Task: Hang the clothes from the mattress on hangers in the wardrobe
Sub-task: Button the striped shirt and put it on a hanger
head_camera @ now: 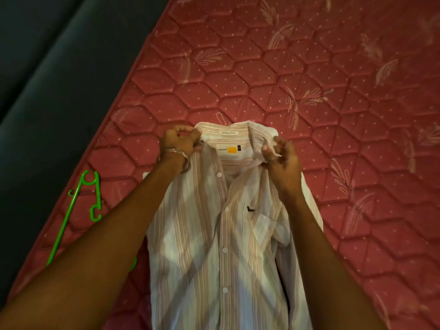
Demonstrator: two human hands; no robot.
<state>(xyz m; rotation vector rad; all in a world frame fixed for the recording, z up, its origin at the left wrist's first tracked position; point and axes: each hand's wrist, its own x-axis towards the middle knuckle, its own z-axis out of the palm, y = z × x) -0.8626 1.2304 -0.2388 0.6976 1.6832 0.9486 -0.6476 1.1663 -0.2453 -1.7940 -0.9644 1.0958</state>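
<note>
A thin, crinkled shirt (221,234) in white with pale pink-brown stripes lies front-up and buttoned on the mattress (333,91), collar away from the person. The left hand (178,141), silver bangles at its wrist, pinches the collar's left edge; the right hand (282,158) pinches the right collar point. A bright green plastic hanger (71,210) lies left of the shirt on the red quilted mattress, stitched in hexagons with leaf motifs, beside dark floor (35,91).
</note>
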